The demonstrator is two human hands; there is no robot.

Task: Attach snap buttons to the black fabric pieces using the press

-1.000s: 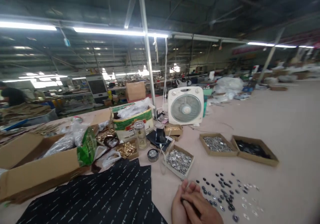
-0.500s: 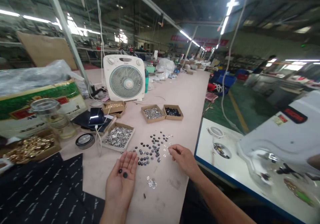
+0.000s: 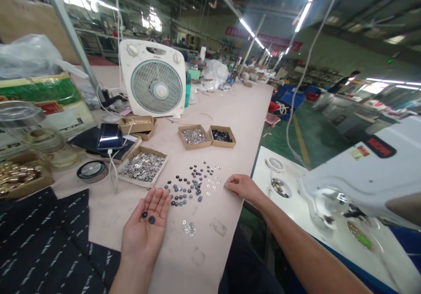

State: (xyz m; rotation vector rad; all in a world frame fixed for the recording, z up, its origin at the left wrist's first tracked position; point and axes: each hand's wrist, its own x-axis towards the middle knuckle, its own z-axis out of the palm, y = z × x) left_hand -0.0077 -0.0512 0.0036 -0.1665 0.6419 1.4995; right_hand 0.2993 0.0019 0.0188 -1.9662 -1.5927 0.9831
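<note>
My left hand [image 3: 144,228] is palm up with the fingers stretched out, above the pale table. Two small dark snap buttons [image 3: 151,219] lie loose in its palm. At the table's right edge, my right hand [image 3: 241,186] has thumb and index finger pinched together; anything between them is too small to make out. Between the hands are scattered dark round snap parts [image 3: 196,184], with several small silver rings [image 3: 208,193] on their right side. Nearer to me sits a little pile of silver rings [image 3: 189,228].
Boxes of silver parts [image 3: 143,167], [image 3: 194,137] and a box of black parts [image 3: 222,135] stand beyond. A white box fan [image 3: 158,81] is behind. Dark printed fabric [image 3: 29,246] lies left. A white machine [image 3: 358,180] stands on a separate table right.
The view has shifted, so things on the table appear farther left and higher. My right hand has moved right, away from the silver rings. My left palm stays up with the two snap buttons.
</note>
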